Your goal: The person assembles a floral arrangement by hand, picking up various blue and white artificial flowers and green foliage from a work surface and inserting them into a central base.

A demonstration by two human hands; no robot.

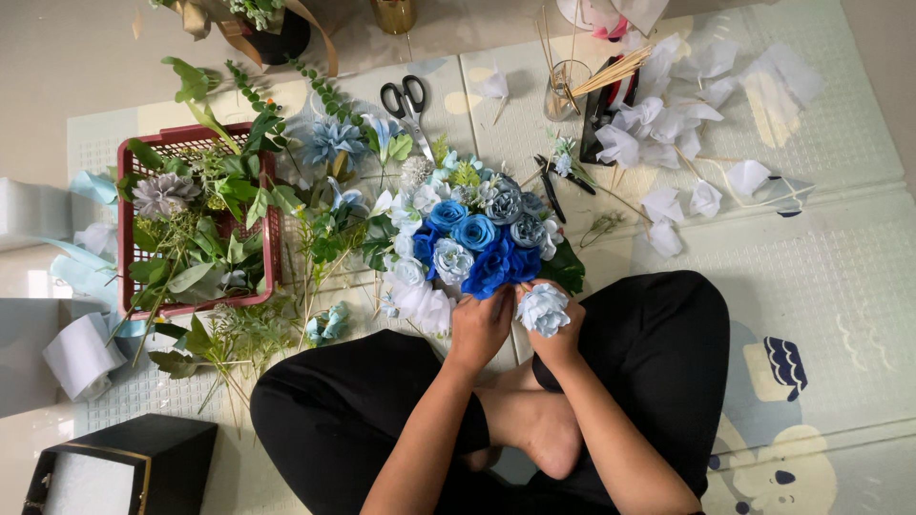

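From my remote seat I look straight down on crossed legs in black trousers and a bouquet [477, 238] of blue, white and grey artificial flowers lying on the pale floor mat [840, 257] just ahead of the knees. My left hand [480, 326] is pressed against the near edge of the bouquet, fingers curled in among the dark blue blooms — whether they actually pinch a stem I cannot tell. My right hand [558, 329] is wrapped around a single pale blue rose [544, 308], holding it right at the bouquet's near right edge, touching the blue flowers. To the left sits a red plastic basket [129, 229] full of green foliage, with more loose sprigs spilled between it and the bouquet. Black-handled scissors [408, 100] lie beyond the bouquet, and black pliers [553, 183] just to its right. Farther right a clear glass of wooden sticks [565, 88] stands among scattered white paper petals [668, 124]. A black box [143, 463] rests at lower left.
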